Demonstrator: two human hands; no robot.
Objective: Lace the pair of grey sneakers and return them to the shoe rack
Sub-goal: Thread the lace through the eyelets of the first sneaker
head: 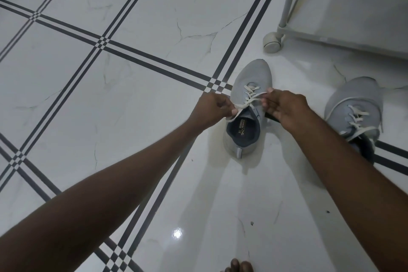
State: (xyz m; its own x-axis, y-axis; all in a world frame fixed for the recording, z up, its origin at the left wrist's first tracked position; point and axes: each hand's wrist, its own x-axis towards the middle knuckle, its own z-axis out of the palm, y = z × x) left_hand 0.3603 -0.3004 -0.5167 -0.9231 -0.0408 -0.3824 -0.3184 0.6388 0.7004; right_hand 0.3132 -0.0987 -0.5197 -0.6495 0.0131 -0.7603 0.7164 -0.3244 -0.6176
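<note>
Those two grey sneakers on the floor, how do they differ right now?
The middle sneaker is being worked on: the left hand and right hand each pinch an end of its white lace, pulled sideways. The sneaker on the right lies untouched, its lace ends hanging loose. The middle sneaker shows its whole opening and insole; the right one's heel is hidden behind the forearm. Both are grey with white laces, toes pointing away.

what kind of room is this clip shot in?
Probably a home hallway or entry area, indoors: glossy white floor tiles with dark stripe borders, a white wheeled rack on a caster, and bare toes at the frame's bottom edge.
</note>
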